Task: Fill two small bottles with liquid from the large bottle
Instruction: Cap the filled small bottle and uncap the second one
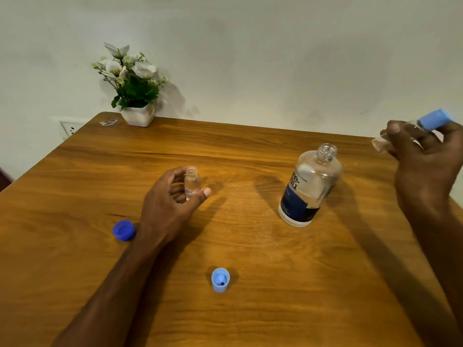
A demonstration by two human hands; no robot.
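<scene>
The large clear bottle point(309, 186) with a dark blue label stands uncapped right of centre on the wooden table point(250, 309). A small clear bottle point(192, 182), uncapped, stands upright at mid-table. My left hand point(167, 204) curls loosely around this small bottle, fingers apart, touching or nearly touching it. My right hand point(426, 166) is raised at the far right, gripping a second small bottle point(431, 123) with a light blue cap on it, tilted and blurred. A dark blue cap point(123, 230) lies by my left wrist. A light blue cap point(220, 280) lies open side up near the front.
A white pot of artificial flowers point(136, 96) stands at the table's back left corner, by a small sticker point(109, 122). A wall socket point(71, 128) sits beyond the left edge. A plain wall runs behind the table.
</scene>
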